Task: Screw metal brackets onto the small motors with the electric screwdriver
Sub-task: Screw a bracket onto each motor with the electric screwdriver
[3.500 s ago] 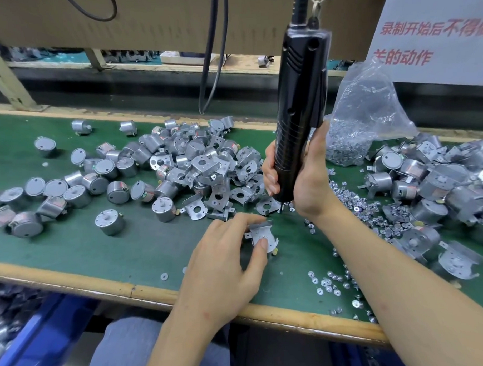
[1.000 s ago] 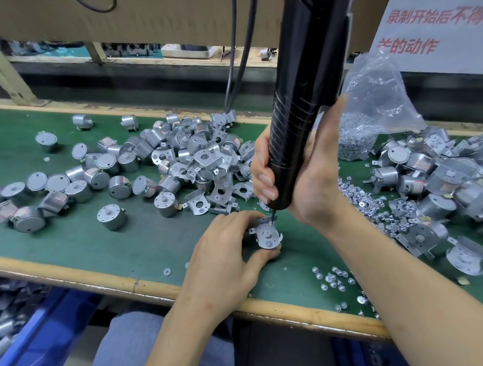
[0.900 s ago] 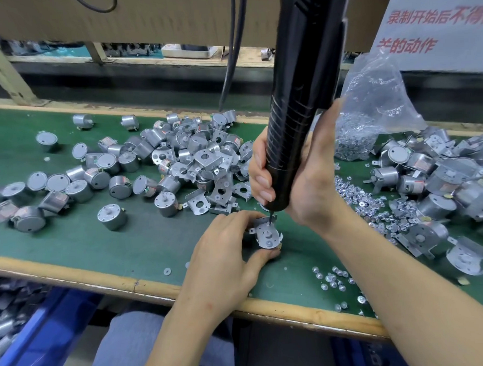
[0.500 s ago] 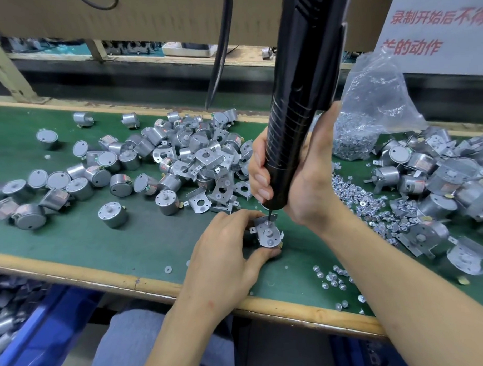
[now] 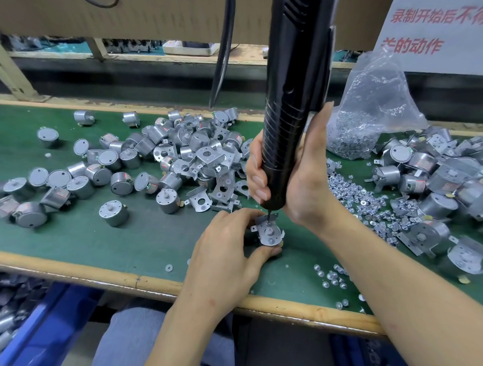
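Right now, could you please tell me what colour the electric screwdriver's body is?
The electric screwdriver is black, seen best in the head view.

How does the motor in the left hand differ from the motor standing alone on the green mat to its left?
The held motor carries a metal bracket on top; the lone motor has a bare top. The left hand grips the held motor; nothing touches the lone motor. The electric screwdriver in the right hand has its bit on the held motor; no tool is near the lone motor. Both are silver, round, shaft up.
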Motion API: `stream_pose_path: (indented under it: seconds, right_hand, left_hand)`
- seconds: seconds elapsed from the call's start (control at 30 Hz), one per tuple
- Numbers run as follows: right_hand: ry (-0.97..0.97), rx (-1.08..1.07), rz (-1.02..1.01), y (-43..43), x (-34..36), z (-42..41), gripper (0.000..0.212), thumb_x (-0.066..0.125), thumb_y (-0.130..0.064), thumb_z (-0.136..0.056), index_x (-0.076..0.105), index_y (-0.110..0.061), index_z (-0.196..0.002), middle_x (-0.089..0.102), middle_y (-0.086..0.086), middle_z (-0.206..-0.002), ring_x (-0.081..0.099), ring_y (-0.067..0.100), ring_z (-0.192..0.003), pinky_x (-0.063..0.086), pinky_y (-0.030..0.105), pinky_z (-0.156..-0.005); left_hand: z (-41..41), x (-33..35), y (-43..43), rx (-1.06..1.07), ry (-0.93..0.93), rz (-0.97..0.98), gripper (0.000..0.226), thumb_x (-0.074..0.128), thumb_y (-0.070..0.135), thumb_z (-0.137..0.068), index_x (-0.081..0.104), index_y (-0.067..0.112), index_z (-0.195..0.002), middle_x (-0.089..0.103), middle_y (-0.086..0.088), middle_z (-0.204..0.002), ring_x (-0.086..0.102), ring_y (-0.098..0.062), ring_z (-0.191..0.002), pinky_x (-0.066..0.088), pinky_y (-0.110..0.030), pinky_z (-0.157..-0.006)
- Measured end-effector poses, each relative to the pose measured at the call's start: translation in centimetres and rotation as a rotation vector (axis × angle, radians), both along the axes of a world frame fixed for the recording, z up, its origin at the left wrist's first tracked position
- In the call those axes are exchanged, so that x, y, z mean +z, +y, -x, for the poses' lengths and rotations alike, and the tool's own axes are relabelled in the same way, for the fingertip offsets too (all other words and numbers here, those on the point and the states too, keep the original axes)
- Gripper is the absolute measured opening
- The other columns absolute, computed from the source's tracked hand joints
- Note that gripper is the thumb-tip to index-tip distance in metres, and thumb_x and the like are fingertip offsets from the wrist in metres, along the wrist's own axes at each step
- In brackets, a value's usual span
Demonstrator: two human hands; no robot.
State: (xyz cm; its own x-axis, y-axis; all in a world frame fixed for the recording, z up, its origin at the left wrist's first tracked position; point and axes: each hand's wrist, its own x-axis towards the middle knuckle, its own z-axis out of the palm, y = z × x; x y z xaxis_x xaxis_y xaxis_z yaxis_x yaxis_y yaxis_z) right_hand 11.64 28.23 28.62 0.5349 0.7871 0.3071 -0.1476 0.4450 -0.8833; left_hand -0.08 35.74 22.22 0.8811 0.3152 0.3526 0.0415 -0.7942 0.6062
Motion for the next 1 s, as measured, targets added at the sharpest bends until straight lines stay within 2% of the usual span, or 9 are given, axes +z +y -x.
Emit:
stream_pose_path:
  seconds: [0.3, 0.47, 0.77, 0.83, 0.9, 1.0]
  right_hand:
    - [-0.046, -0.006, 0.067, 0.4, 0.09, 0.16, 0.085, 0.044, -0.097, -0.061, 0.049, -0.012, -0.063, 0.044, 0.003, -0.049, 0.036, 0.017, -0.036, 0.034, 0.023, -0.043]
    - [-0.048, -0.001, 0.093, 0.53, 0.07, 0.19, 0.083, 0.047, -0.098, -0.058, 0.053, -0.016, -0.062, 0.043, 0.004, -0.049, 0.034, 0.019, -0.036, 0.033, 0.025, -0.043]
    - [-0.033, -0.075, 0.087, 0.64, -0.02, 0.29, 0.085, 0.045, -0.101, -0.056, 0.052, -0.016, -0.059, 0.046, 0.002, -0.049, 0.037, 0.017, -0.036, 0.035, 0.022, -0.042]
    - [-0.009, -0.133, 0.112, 0.74, -0.2, 0.19, 0.087, 0.037, -0.101, -0.064, 0.052, -0.016, -0.06, 0.047, 0.002, -0.051, 0.039, 0.018, -0.037, 0.035, 0.022, -0.043]
    - [0.007, -0.167, 0.097, 0.55, -0.55, 0.01, 0.083, 0.023, -0.091, -0.075, 0.052, -0.015, -0.061, 0.047, 0.003, -0.052, 0.04, 0.018, -0.039, 0.036, 0.023, -0.044]
    - [0.025, -0.087, -0.025, -0.18, -0.64, -0.11, 0.091, -0.005, -0.076, -0.082, 0.055, -0.01, -0.065, 0.05, 0.004, -0.053, 0.041, 0.018, -0.041, 0.038, 0.024, -0.047]
  left_hand:
    - [0.0, 0.15, -0.17, 0.009, 0.003, -0.035, 0.046, 0.081, 0.041, -0.075, 0.063, 0.027, -0.116, 0.041, 0.035, -0.086, 0.051, -0.005, -0.092, 0.042, -0.02, -0.077]
    - [0.04, 0.22, -0.24, 0.013, 0.003, -0.046, 0.042, 0.08, 0.043, -0.076, 0.062, 0.03, -0.112, 0.039, 0.035, -0.083, 0.051, -0.007, -0.092, 0.044, -0.026, -0.075]
    - [0.16, 0.08, -0.27, 0.044, -0.019, -0.072, 0.046, 0.081, 0.044, -0.074, 0.063, 0.029, -0.113, 0.034, 0.04, -0.083, 0.049, -0.004, -0.088, 0.033, -0.016, -0.071]
    - [0.18, 0.01, -0.3, 0.044, -0.017, -0.072, 0.046, 0.08, 0.046, -0.074, 0.063, 0.03, -0.113, 0.035, 0.04, -0.084, 0.05, -0.003, -0.089, 0.032, -0.015, -0.073]
    - [0.24, 0.02, -0.35, 0.041, -0.022, -0.08, 0.045, 0.08, 0.046, -0.074, 0.062, 0.03, -0.113, 0.035, 0.041, -0.085, 0.05, -0.002, -0.09, 0.032, -0.014, -0.074]
    - [0.29, -0.04, -0.31, 0.026, -0.029, -0.078, 0.043, 0.079, 0.045, -0.076, 0.061, 0.03, -0.111, 0.036, 0.041, -0.086, 0.05, -0.002, -0.089, 0.034, -0.014, -0.074]
